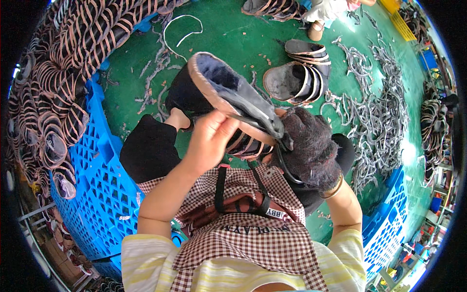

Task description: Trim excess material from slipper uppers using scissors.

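A dark shoe upper [233, 95] with a tan rim and grey fuzzy lining is tilted up in front of me. My left hand [211, 138] pinches its near edge between thumb and fingers. Close against the upper's right end is my right hand [309, 148], in a dark, fuzzy glove and curled closed. A dark curved handle [286, 168] shows below the glove; the tool's kind and the fingers around it are hidden. Grey lining material bunches where the glove meets the upper. Dark straps with tan edging [248, 146] hang under the held edge.
Several strapped uppers [289, 80] lie on the green floor [233, 34] ahead. Grey trimmed strips [384, 102] are heaped at right. Stacked uppers [58, 78] fill the left, beside a blue plastic pallet [97, 194]; another blue pallet [389, 228] is at right. Another person's foot [316, 30] shows at the top.
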Action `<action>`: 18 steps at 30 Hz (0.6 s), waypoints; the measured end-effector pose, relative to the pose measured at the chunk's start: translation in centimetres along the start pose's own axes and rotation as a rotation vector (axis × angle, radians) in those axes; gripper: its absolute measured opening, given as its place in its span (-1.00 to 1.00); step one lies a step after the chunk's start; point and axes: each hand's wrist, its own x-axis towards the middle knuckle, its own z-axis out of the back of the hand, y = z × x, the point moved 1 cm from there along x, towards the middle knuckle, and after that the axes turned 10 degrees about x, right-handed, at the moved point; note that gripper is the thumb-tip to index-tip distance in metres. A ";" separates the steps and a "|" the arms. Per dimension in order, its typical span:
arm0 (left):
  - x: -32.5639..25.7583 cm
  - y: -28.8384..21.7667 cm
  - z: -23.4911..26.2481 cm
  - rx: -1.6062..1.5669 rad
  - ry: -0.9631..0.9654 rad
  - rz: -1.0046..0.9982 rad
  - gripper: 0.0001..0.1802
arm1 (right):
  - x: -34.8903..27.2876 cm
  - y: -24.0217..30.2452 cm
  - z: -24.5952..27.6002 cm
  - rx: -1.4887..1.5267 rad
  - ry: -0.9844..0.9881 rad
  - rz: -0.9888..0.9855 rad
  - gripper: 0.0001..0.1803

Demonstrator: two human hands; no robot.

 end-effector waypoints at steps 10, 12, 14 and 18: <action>-0.1 -0.1 -0.8 0.027 -0.032 -0.208 -0.88 | 0.3 0.9 0.4 0.084 -0.007 -0.017 -0.27; 0.0 -0.2 -1.3 0.029 -0.072 -0.341 -0.88 | 0.7 0.9 0.5 0.066 -0.050 0.041 -0.38; -0.2 -0.1 -0.9 0.038 -0.039 -0.298 -0.88 | 0.8 0.6 0.6 0.157 0.194 -0.034 -0.39; -0.3 0.6 -1.0 -0.105 0.020 -0.209 -0.89 | -1.8 -1.2 -0.3 0.275 0.094 -0.189 -0.36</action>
